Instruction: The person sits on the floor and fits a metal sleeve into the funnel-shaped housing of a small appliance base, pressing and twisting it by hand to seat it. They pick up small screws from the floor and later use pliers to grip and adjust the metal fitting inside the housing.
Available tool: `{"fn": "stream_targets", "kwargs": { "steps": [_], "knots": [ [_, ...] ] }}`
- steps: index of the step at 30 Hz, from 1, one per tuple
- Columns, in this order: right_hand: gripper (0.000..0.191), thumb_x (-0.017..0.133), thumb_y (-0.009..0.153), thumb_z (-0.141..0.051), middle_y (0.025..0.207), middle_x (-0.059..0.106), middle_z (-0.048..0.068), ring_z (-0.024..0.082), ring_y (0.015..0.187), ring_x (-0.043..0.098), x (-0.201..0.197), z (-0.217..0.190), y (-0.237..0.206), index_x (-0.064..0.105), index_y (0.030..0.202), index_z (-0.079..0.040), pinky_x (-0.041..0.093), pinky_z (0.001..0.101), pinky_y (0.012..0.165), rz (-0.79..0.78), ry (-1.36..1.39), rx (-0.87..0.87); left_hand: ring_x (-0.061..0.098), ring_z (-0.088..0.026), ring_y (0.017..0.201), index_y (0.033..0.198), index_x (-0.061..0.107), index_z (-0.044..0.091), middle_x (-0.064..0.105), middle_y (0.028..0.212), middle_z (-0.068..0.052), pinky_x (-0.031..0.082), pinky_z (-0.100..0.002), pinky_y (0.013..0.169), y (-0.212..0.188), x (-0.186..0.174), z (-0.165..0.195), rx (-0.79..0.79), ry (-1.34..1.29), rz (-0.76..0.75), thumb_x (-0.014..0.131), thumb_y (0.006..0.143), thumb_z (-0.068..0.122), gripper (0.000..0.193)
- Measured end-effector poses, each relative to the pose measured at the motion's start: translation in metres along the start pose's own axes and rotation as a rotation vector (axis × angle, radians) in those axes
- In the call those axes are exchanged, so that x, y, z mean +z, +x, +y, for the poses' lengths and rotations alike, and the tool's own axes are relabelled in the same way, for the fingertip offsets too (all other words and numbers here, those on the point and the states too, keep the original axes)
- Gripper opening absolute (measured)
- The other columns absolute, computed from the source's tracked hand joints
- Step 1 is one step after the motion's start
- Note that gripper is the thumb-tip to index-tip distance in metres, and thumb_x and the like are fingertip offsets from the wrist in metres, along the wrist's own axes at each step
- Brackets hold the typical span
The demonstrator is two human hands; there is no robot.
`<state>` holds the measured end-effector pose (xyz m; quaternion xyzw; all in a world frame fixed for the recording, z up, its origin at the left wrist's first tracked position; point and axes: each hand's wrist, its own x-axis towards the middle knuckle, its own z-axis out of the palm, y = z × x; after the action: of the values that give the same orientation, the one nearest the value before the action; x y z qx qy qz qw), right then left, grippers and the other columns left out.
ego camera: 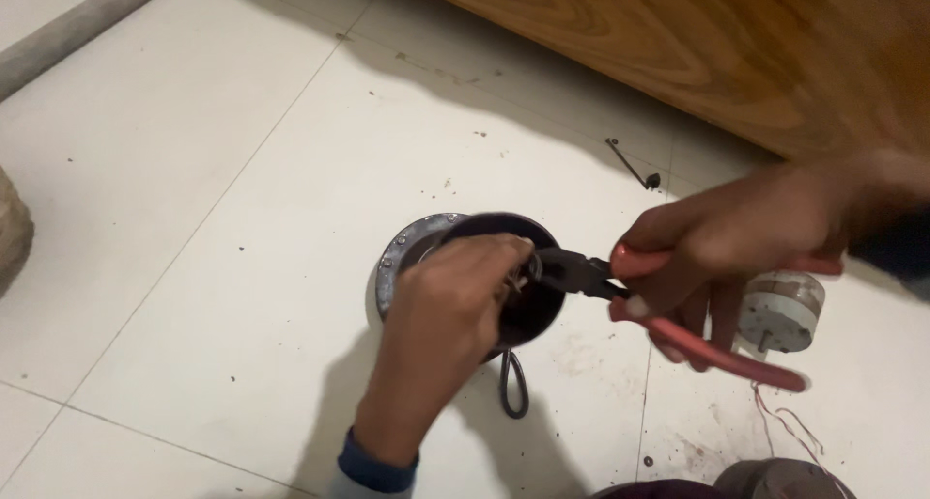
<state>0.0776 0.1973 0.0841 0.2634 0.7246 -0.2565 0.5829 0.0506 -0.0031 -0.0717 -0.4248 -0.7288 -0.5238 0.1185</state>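
At the bottom edge a blue cuff [376,468] is showing on the left forearm, and beside it, low on the right, the top of a dark rounded thing [775,478] is peeking into view; what it is cannot be told. Thin wires [790,426] are trailing over the white tiled floor [194,170] just above it.

The left hand [455,310] is reaching down over a round dark metal housing [504,266] that is sitting on the floor. Its fingers are curled and pinching something small inside the opening; the piece itself is too blurred to make out. A loop of dark cable [512,388] is lying on the tile just below the housing.

The right hand [736,242] is closing around the red handles of a pair of pliers [620,286], gripping them firmly. The dark nose of the pliers is pointing left into the housing, meeting the left fingertips at the opening. Whether the nose is biting on anything cannot be seen.

Just behind the right hand, a small cylindrical motor [780,310] with a short shaft is lying on the floor, partly hidden by the fingers and handles.

Farther off, a dark screw [632,165] is lying on the tile near a wooden panel [697,44]. A grey pipe [68,29] is running along the top left corner.
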Motion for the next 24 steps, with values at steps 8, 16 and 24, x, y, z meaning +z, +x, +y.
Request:
{"fn": "stream_targets", "kwargs": {
  "steps": [8, 16, 24],
  "knots": [
    [0.023, 0.061, 0.099, -0.024, 0.100, 0.070, 0.009, 0.018, 0.095, 0.067, 0.088, 0.057, 0.059, 0.063, 0.115, -0.008, 0.059, 0.0369, 0.085, 0.303, 0.464, -0.478, 0.073, -0.034, 0.105, 0.117, 0.072, 0.000, 0.075, 0.114, -0.017, 0.058, -0.039, 0.092, 0.000, -0.007, -0.002, -0.051, -0.046, -0.011, 0.061, 0.082, -0.008, 0.037],
    [0.024, 0.061, 0.103, -0.029, 0.078, 0.057, 0.013, 0.025, 0.072, 0.052, 0.127, 0.038, 0.077, 0.055, 0.103, -0.006, 0.051, 0.0401, 0.068, 0.656, 0.237, -0.244, 0.074, -0.033, 0.103, 0.121, 0.070, 0.000, 0.075, 0.118, -0.017, 0.059, -0.039, 0.090, -0.001, -0.011, -0.001, -0.091, -0.041, -0.025, 0.059, 0.083, -0.008, 0.040],
    [0.029, 0.062, 0.101, -0.031, 0.080, 0.070, 0.015, 0.030, 0.077, 0.068, 0.133, 0.028, 0.092, 0.055, 0.101, -0.003, 0.052, 0.0432, 0.071, 0.848, 0.112, -0.367, 0.074, -0.033, 0.105, 0.116, 0.070, -0.001, 0.075, 0.116, -0.016, 0.059, -0.039, 0.091, -0.003, -0.008, 0.000, -0.083, -0.025, 0.046, 0.063, 0.086, -0.006, 0.032]
  ]
}}
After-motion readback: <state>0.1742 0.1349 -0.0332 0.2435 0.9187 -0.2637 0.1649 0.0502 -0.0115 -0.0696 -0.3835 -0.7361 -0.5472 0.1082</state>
